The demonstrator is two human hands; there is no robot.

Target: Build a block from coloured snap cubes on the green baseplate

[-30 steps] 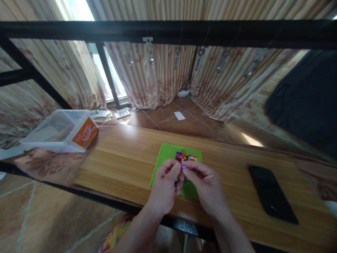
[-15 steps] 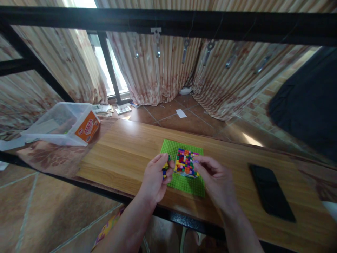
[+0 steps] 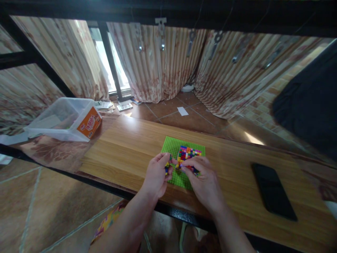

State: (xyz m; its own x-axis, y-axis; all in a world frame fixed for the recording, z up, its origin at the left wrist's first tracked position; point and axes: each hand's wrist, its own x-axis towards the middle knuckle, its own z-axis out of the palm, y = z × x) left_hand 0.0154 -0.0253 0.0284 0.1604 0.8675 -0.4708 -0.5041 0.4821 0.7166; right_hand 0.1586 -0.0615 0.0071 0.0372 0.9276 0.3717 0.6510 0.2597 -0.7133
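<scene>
A green studded baseplate (image 3: 172, 142) lies on the wooden board, with a block of many-coloured toy bricks (image 3: 185, 151) built up on it. My left hand (image 3: 157, 173) is closed around several small toy bricks (image 3: 166, 168), yellow, blue and green ones showing between the fingers, just left of the block. Over the block's front left part, my right hand (image 3: 201, 174) pinches a small purple toy brick (image 3: 182, 165) between thumb and forefinger. The hand covers the block's front right part; whether the purple brick touches the block I cannot tell.
A black phone (image 3: 273, 191) lies on the wooden board (image 3: 126, 147) at the right. On the left stands a clear plastic bin (image 3: 63, 135) with an orange label. A dark metal bar (image 3: 168, 10) with hanging hooks crosses above, before striped curtains (image 3: 158, 77).
My right hand has moved left and slightly toward me over the block, still pinching the purple brick. My left hand keeps its grip. The whole view has shifted slightly.
</scene>
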